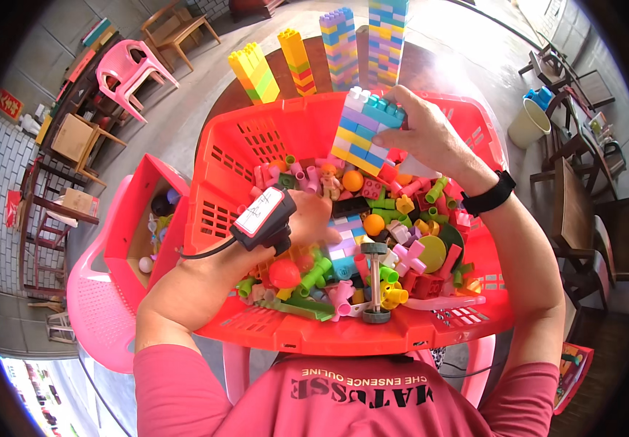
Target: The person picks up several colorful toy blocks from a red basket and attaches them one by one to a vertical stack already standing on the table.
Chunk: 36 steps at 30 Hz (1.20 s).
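A grey-floored room with white-brick walls surrounds a round brown table (437, 68), on whose far side four towers of interlocking plastic bricks (341, 51) stand upright: two mostly yellow, two in mixed pastel colours. A pink plastic armchair (123, 73) and a wooden chair with a pale seat (176, 36) stand to the left.

The right hand (425, 135), with a black band (491, 194) on its wrist, grips a rectangular slab of white, lilac, yellow, blue and teal plastic bricks (364, 131). Its thumb presses the near face and the fingers curl over the top edge; the slab is held tilted above the loose toys. The left hand (307, 217) is lowered among the toys, its fingers beside a second slab of pastel bricks (343, 244); a black device with a white label (262, 218) covers part of it, so I cannot tell whether it pinches anything.

The large red slotted plastic basket (216, 156) holds orange balls (374, 224), green tube pieces (317, 272), a small doll (330, 182) and a grey-wheeled axle (375, 284). A red box (127, 237) at the left contains small balls (145, 264).
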Each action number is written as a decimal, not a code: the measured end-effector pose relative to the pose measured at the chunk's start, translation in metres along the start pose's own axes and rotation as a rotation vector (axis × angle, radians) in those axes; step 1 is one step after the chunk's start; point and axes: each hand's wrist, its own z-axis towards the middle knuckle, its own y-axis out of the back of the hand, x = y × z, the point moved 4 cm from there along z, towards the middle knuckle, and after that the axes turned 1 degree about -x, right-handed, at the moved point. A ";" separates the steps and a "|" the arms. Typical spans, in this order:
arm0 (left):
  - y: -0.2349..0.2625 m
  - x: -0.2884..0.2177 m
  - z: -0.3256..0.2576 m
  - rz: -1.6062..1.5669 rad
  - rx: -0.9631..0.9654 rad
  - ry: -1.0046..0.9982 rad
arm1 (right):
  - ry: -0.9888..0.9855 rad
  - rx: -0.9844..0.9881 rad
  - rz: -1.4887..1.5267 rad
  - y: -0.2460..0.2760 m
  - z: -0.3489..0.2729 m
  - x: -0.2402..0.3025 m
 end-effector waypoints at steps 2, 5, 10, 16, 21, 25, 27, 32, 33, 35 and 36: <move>-0.002 -0.003 0.002 -0.101 -0.028 -0.064 | 0.022 -0.005 0.016 0.003 0.001 0.002; 0.000 -0.012 0.004 -0.245 -0.091 -0.195 | 0.143 -0.039 0.049 0.004 0.003 0.008; 0.007 -0.021 0.005 -0.588 -0.132 -0.182 | 0.048 0.002 0.010 0.004 0.004 -0.002; 0.032 -0.028 -0.002 -0.934 -0.292 -0.251 | 0.124 -0.128 0.142 0.011 0.007 0.001; 0.064 0.007 -0.001 -1.286 -0.440 -0.159 | 0.034 -0.182 0.504 0.028 0.004 0.013; 0.066 0.007 0.000 -1.551 -0.388 -0.149 | -0.008 -0.145 0.504 0.027 -0.003 0.024; 0.064 0.002 -0.002 -1.671 -0.350 -0.142 | -0.032 -0.124 0.503 0.023 -0.004 0.028; 0.076 -0.001 -0.010 -1.779 -0.343 -0.166 | -0.110 -0.140 0.544 0.024 -0.006 0.031; 0.078 -0.002 -0.013 -1.777 -0.342 -0.166 | -0.094 -0.100 0.594 0.021 -0.006 0.033; 0.082 -0.005 -0.015 -1.846 -0.374 -0.223 | -0.083 -0.025 0.687 0.013 -0.007 0.035; 0.084 -0.008 -0.016 -1.916 -0.404 -0.279 | -0.044 -0.012 0.638 0.010 -0.007 0.038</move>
